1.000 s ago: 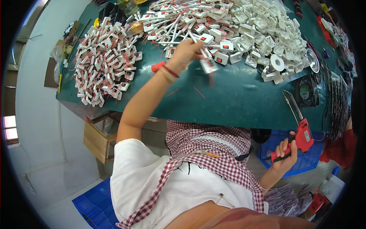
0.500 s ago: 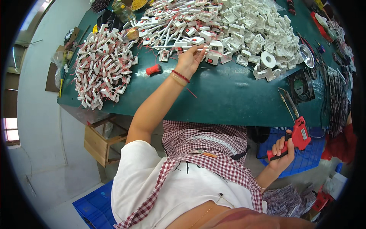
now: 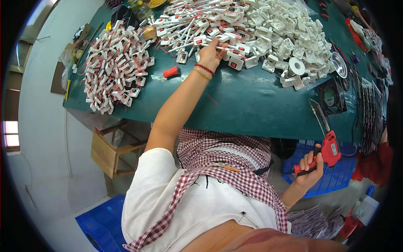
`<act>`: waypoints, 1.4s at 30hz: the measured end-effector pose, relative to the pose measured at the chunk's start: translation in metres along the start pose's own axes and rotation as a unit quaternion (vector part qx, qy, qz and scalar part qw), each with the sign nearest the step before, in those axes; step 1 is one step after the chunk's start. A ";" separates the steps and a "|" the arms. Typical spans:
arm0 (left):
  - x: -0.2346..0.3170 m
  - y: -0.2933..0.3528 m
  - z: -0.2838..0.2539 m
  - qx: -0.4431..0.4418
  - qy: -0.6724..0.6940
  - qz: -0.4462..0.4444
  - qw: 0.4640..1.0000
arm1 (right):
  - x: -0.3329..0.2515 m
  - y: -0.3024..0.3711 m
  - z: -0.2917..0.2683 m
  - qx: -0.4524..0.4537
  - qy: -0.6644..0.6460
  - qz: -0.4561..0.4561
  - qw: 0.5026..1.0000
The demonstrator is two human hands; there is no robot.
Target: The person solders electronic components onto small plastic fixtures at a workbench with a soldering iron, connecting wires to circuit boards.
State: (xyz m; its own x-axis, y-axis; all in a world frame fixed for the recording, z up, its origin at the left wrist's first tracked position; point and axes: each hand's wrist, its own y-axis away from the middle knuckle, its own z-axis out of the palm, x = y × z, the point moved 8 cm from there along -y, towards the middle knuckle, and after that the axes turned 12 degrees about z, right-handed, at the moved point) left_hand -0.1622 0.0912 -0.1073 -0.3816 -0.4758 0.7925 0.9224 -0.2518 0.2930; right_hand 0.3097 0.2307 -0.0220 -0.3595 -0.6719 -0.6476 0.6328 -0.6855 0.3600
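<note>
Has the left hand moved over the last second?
Yes, a little to the right: the left hand is now farther from the red bundle, which lies to its left, than a second ago.

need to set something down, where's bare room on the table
Widest: green tabletop between the left forearm and black square fan, bar one thin red wire. Smaller: between that forearm and the left heap of red-wired white pieces. Crowded: the back, under white plastic parts, and right edge.

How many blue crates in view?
2: left crate at lower left; right crate partly behind the right hand. More may be hidden under the table.
</note>
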 end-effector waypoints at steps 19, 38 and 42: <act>0.039 0.076 0.031 -0.314 -0.694 0.319 0.564 | 0.002 -0.005 0.006 -0.027 0.000 0.009 1.000; 0.143 -0.032 -0.050 -0.047 -0.792 0.300 0.530 | 0.003 -0.008 0.013 -0.009 -0.008 0.006 1.000; 0.142 -0.027 -0.038 -0.025 -0.690 0.398 0.604 | 0.002 -0.007 0.014 -0.009 0.010 0.002 1.000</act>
State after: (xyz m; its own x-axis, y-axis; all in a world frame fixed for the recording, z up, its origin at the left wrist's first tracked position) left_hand -0.2438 -0.0019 -0.0231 0.6266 0.6840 0.3736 0.7649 -0.4479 -0.4629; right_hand 0.2943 0.2302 -0.0164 -0.3434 -0.6685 -0.6597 0.6470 -0.6775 0.3498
